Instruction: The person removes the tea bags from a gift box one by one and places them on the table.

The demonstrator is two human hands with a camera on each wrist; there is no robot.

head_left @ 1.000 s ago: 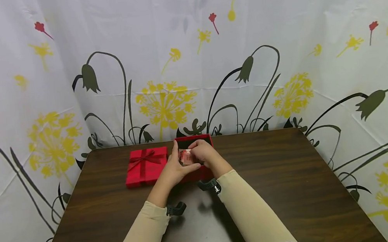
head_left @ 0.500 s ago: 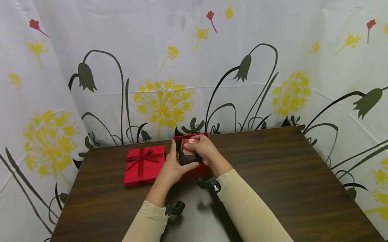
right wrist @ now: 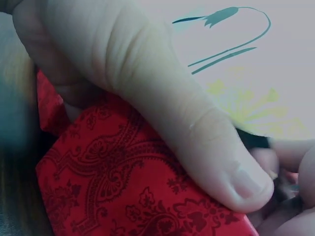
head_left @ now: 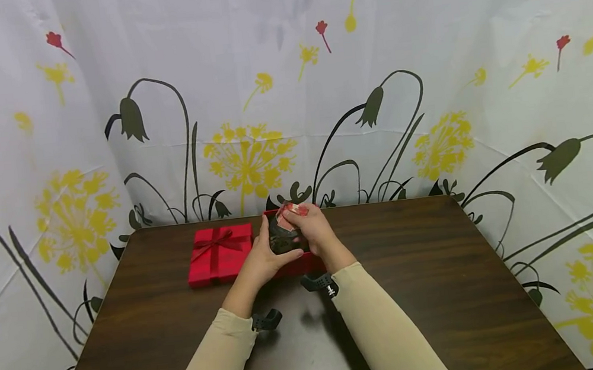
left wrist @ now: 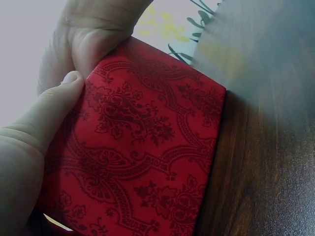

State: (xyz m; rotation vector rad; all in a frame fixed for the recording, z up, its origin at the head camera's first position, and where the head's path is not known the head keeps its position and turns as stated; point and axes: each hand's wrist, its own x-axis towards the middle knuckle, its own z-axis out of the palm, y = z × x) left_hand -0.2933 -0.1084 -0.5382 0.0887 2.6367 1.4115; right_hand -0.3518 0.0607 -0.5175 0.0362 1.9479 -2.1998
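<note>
Flowered curtain (head_left: 399, 26), dark wooden table (head_left: 417, 268), left hand (head_left: 263, 258) holding red box (head_left: 295, 267), right hand (head_left: 315, 229) pinching reddish item (head_left: 284, 223)

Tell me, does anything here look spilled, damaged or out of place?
Nothing stands out: the red lid, its ribbon bow tied, lies flat beside the open gift box, and no spill shows. The red-and-white packet in the right hand is too small to judge.

Flowered curtain (head_left: 283, 43) shared by all three views
The table (head_left: 431, 303) is viewed forward and down from the head, well back; from each wrist, a patterned red wall (left wrist: 142, 128), apparently of the same box (head_left: 304, 264), is faced close up.
</note>
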